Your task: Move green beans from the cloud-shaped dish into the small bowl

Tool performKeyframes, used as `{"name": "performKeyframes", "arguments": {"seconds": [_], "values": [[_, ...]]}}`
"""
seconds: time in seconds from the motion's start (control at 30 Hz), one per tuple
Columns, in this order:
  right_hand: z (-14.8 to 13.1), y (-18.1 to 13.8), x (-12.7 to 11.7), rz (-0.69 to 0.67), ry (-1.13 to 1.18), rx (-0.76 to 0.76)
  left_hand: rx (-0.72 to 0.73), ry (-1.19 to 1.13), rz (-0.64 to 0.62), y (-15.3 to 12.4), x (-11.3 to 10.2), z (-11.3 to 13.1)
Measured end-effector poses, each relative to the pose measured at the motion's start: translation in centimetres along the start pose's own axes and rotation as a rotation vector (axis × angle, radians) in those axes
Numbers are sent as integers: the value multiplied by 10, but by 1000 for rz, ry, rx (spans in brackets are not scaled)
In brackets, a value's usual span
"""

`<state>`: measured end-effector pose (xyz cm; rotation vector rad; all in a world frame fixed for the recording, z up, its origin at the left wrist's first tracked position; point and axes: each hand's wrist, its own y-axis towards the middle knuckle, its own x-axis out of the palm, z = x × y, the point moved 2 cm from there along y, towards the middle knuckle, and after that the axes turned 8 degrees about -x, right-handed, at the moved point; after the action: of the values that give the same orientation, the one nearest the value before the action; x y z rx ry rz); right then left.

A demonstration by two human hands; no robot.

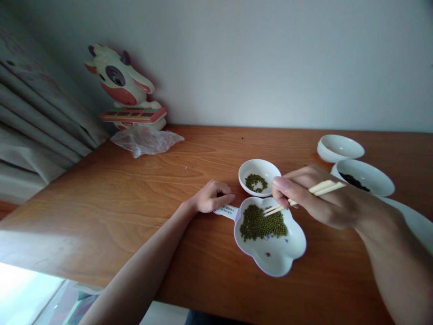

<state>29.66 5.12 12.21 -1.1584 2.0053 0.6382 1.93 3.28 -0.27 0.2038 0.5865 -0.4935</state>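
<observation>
A white flower-shaped dish with a purple rim lies on the table, a heap of green mung beans across its far half. My left hand is closed around the end of the dish's handle, with part of its label showing. Wooden chopsticks are gripped in my right hand, and their tips touch the beans. Just behind the dish stands a small white bowl holding a thin layer of mung beans. Whether the tips pinch a bean is too small to tell.
At the right, a white bowl holds dark beans; a stack of white bowls is behind it. A large white plate is partly hidden by my right arm. A cow-shaped toy keyboard and crumpled plastic bag are back left.
</observation>
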Motion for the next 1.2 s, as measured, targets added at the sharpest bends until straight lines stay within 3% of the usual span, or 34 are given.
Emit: {"name": "performKeyframes", "arguments": {"seconds": [0.3,0.53,0.7,0.8,0.9,1.03,1.2], "values": [[-1,3,5,-29,38,-5,15,-2,-13,0,-1,2],[-2,1,-1,29,43,-61,8,-1,-6,0,-1,1],[-7,-12,-24,236,110,-152,11,11,-6,1,-1,2],[-7,-17,-37,438,63,-141,13,10,-10,2,-1,2],[-3,-16,-40,541,-33,-104,17,-1,-11,1,0,1],[-5,-15,-39,529,-10,-84,11,-7,-19,1,0,-2],[-19,-16,-36,298,75,-101,0,17,-27,0,0,-1]]}}
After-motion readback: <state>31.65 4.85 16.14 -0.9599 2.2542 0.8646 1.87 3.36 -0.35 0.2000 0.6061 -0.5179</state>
